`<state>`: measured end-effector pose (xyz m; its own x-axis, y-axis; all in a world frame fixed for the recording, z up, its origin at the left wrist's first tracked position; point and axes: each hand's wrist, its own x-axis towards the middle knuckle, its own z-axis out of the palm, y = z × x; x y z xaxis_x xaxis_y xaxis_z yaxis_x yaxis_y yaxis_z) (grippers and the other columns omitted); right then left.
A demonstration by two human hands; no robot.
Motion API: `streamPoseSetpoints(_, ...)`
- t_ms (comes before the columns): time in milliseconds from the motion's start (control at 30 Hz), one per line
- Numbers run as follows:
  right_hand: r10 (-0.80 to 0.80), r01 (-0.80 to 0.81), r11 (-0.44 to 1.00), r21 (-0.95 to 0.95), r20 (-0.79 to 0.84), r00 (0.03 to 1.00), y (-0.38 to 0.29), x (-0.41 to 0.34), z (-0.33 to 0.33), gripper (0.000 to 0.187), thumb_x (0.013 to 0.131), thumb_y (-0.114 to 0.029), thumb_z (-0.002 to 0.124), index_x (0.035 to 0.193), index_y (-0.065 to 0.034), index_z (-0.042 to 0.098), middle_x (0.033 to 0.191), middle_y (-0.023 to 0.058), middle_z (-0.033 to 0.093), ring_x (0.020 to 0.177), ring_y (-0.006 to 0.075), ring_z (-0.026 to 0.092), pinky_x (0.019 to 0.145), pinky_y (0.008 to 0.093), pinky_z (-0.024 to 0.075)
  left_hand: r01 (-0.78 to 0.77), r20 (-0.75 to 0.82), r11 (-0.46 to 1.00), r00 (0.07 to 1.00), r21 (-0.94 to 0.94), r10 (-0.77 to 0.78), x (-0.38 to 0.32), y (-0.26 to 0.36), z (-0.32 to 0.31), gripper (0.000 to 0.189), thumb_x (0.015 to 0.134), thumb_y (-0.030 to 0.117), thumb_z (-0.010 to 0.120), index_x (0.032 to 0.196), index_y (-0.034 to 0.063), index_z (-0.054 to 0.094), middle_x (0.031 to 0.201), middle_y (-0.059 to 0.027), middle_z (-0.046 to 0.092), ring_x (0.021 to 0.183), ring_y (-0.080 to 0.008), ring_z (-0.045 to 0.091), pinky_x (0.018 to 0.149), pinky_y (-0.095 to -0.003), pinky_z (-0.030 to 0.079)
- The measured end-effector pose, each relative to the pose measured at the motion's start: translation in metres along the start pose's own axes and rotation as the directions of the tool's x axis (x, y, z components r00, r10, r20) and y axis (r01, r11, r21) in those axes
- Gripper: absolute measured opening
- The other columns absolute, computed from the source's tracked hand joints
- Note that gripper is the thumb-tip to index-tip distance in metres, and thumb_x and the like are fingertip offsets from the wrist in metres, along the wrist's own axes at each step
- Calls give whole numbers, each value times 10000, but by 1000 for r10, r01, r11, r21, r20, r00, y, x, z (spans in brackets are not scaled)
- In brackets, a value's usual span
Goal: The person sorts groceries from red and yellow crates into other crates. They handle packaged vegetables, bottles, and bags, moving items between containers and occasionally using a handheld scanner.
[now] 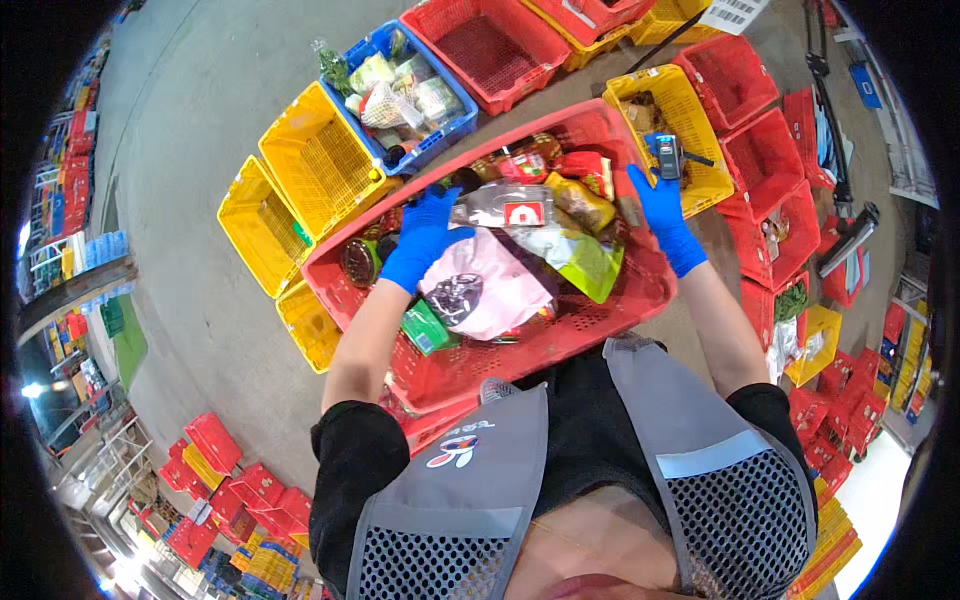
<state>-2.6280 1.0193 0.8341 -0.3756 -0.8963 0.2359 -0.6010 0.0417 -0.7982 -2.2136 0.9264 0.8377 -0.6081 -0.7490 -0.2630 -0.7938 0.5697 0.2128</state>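
In front of me is a large red plastic crate (480,367) full of packaged groceries. My left hand (427,232), in a blue glove, reaches over its left part. The fingertips go down among dark items by the far rim, so their grasp is hidden; the thumb stands apart. Beside it lie a pink bag (491,281), a clear pack with a red label (510,206) and a dark jar (361,262). My right hand (664,214), also gloved, is at the right rim, thumb apart from the fingers. A small scanner-like device (666,156) sits over its fingers.
Beyond the crate stand a blue crate of vegetables (457,124), yellow crates (319,161) and a red crate (487,52). A yellow crate (697,124) with brown contents adjoins my right hand. More red crates (769,161) line the right side. Stacked crates (225,495) stand behind at left.
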Motion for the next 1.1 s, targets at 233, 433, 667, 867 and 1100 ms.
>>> streamPoseSetpoints(233, 45, -126, 936, 330, 244, 969, -85, -40, -103, 411, 921, -144, 714, 1280, -21, 554, 1215, 113, 616, 1128, 238, 603, 983, 366, 473, 248, 115, 876, 969, -414, -220, -58, 48, -44, 499, 951, 460, 641, 1284, 91, 602, 868, -125, 705, 691, -273, 674, 624, -390, 530)
streamPoseSetpoints(433, -424, 467, 884, 14, 446, 788, -167, -22, -160, 314, 768, -141, 778, 1035, -50, 640, 965, 148, 605, 917, 353, 579, 800, 426, 479, 455, 398, 320, 888, -831, -230, -103, 67, -81, 345, 1055, 397, 503, 1064, 73, 620, 721, 1, 563, 559, -83, 490, 490, -257, 400)
streamPoseSetpoints(667, -571, 664, 747, 14, 524, 631, -207, -8, -175, 320, 689, -117, 746, 987, -56, 645, 948, 117, 624, 911, 336, 569, 813, 429, 460, 549, 549, 426, 825, -719, -136, -131, 78, -103, 611, 1056, 579, 322, 990, 42, 606, 654, -65, 561, 515, -139, 496, 458, -294, 387)
streamPoseSetpoints(867, -572, 694, 718, 54, 614, 544, -211, -5, -171, 303, 704, -116, 731, 990, -56, 653, 948, 117, 628, 912, 332, 572, 820, 434, 460, 636, 616, -106, 769, -765, 169, -162, 87, -92, 680, 1051, 603, 275, 1073, 23, 629, 714, -78, 613, 483, -155, 486, 452, -268, 396)
streamPoseSetpoints(1100, -562, 654, 743, 141, 661, 497, -214, -1, -160, 173, 780, -235, 682, 891, -102, 678, 861, 154, 637, 848, 377, 617, 728, 466, 466, 603, 598, 100, 797, -791, -79, -177, 71, -83, 601, 1065, 549, 323, 1254, 53, 606, 859, -62, 675, 568, -144, 551, 507, -270, 457)
